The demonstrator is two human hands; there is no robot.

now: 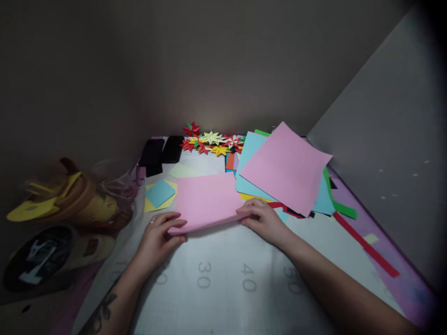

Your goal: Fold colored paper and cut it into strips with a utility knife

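A sheet of pink paper point(211, 200) lies before me, its near edge folded or curled up a little off the surface. My left hand point(162, 235) pinches the near left corner between fingers and thumb. At the near right corner, my right hand point(260, 217) grips the same sheet, fingers bent over its edge. Just left of the sheet are a small blue paper square point(160, 193) and a yellow paper point(149, 203) under it. A larger pink sheet point(286, 167) tops a pile of coloured papers to the right, above light blue paper point(244, 184).
Folded paper stars point(211, 138) in several colours line the back, beside two dark phones point(172, 149). Scissors point(137, 174) lie near a clear container. Pots and cups point(84, 200) crowd the left. A red strip point(365, 244) crosses the white numbered mat point(226, 307) on the right.
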